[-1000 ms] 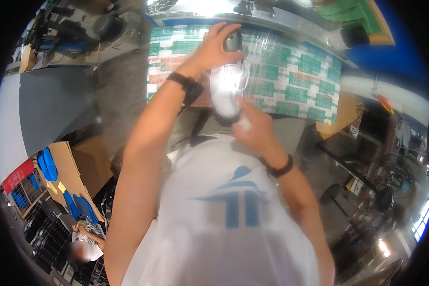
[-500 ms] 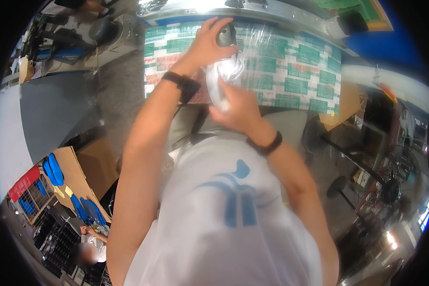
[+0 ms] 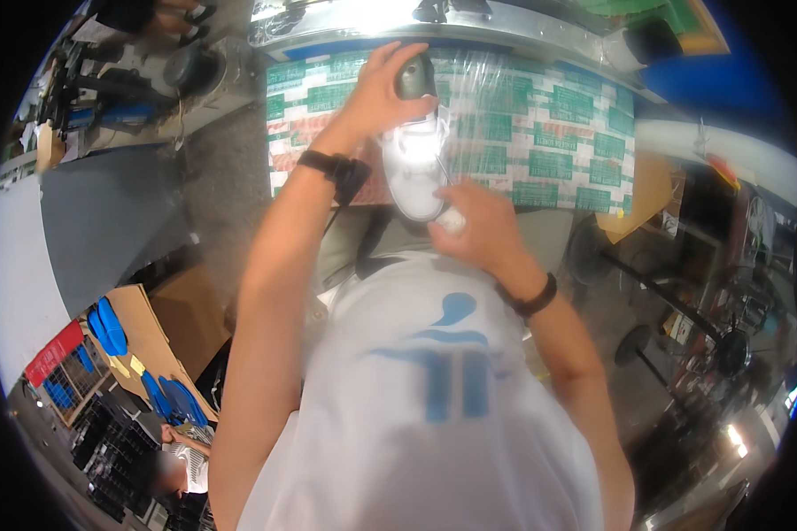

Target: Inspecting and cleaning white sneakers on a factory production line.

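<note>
A white shoe [image 3: 413, 188] lies on the patterned work surface, its toe pointing toward me. A dark grey-green piece like a shoe last [image 3: 411, 80] fills its heel opening. My left hand [image 3: 379, 99] grips the shoe around the heel end, thumb on one side and fingers on the other. To the right of the toe, my right hand [image 3: 483, 223] is closed on a small white rounded thing [image 3: 452, 219], whose kind I cannot make out. A thin line runs from near these fingers toward the laces.
The surface under the shoe is covered in green-and-white printed sheet [image 3: 536, 157] beneath clear film. A shiny metal rail [image 3: 345, 28] runs along its far edge. Cardboard [image 3: 651, 195] stands at the right. Another person [image 3: 186, 465] is at the lower left, near blue pieces [image 3: 108, 327].
My right hand has moved from over the front of the shoe down and right, beside the toe. The shoe's toe now shows. My left hand keeps its hold.
</note>
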Motion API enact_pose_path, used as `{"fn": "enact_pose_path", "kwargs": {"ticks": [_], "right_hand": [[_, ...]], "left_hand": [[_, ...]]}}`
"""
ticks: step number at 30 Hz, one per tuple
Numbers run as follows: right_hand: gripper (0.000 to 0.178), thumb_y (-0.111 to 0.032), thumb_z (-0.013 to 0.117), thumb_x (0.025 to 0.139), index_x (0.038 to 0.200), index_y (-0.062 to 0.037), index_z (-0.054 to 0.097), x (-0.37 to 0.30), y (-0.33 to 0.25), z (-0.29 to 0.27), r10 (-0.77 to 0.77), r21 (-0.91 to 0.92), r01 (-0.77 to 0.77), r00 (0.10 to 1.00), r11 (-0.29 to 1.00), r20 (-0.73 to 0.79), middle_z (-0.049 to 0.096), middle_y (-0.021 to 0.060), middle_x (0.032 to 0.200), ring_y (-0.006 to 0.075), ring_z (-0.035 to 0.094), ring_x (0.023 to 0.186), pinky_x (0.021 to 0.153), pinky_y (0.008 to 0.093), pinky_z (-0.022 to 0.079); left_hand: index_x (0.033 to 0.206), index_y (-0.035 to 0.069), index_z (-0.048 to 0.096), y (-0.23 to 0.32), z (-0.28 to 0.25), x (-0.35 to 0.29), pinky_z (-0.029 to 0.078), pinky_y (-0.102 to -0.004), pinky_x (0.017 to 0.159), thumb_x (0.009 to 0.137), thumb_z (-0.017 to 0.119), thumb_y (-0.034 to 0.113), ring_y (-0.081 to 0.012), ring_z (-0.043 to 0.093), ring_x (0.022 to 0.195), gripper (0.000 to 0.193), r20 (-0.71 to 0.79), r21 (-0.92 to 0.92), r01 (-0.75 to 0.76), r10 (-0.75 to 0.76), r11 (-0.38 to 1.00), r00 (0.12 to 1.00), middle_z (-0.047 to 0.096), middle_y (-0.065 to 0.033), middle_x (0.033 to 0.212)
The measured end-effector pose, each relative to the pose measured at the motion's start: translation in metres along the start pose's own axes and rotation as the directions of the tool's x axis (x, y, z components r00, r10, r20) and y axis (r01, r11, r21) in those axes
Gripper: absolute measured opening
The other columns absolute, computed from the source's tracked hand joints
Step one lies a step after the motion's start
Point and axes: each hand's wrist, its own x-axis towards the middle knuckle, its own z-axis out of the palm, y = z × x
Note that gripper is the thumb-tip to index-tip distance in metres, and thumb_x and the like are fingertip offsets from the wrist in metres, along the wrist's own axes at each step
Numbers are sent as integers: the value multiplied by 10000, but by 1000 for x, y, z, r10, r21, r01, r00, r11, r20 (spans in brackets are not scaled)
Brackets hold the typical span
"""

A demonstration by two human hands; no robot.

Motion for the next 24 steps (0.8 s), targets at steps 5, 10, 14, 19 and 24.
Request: {"fn": "enact_pose_path", "kwargs": {"ticks": [5, 10, 14, 19, 24], "right_hand": [[464, -380, 819, 911, 1245, -63, 769, 19, 27, 21, 442, 146, -418, 861, 897, -250, 750, 198, 1054, 393, 739, 1008, 872, 496, 601], [480, -421, 766, 964, 1293, -71, 756, 34, 6, 62, 421, 379, -500, 864, 779, 276, 763, 218, 1150, 418, 730, 1102, 961, 510, 578], [465, -415, 805, 932, 1282, -112, 771, 52, 10, 50, 324, 357, -442, 881, 823, 344, 769, 187, 1186, 391, 736, 1094, 945, 507, 583], [531, -403, 905, 806, 1242, -126, 777, 42, 107, 40, 109, -118, -128, 982, 985, -153, 676, 124, 1050, 362, 701, 912, 784, 469, 575], [525, -422, 914, 776, 1188, -128, 774, 13, 161, 17, 239, -205, -278, 951, 938, -196, 645, 109, 1014, 332, 679, 854, 724, 455, 561]], "left_hand": [[1795, 185, 250, 14, -30, -31, 526, -426, 1136, 960, 857, 245, -306, 566, 1458, 1034, 143, -660, 337, -328, 671, 934, 427, -179, 1738], [1655, -25, 427, -33, -10, -116, 566, -402, 1048, 1075, 734, 213, -262, 683, 1275, 699, -151, -658, 461, -704, 596, 694, 698, -160, 1418], [1488, -81, 600, 11, -20, -85, 592, -431, 1006, 1072, 749, 257, -259, 725, 1175, 556, 77, -845, 467, -804, 261, 589, 722, -164, 1378], [1361, -27, 643, 27, -79, -35, 602, -362, 925, 917, 875, 45, -215, 735, 1063, 507, -266, -546, 421, -627, 724, 732, 756, -117, 1199], [1281, -34, 670, 24, -182, 116, 611, -362, 852, 806, 1000, 154, -206, 744, 958, 609, -301, 168, 203, -146, 965, 942, 787, -132, 1116]]}}
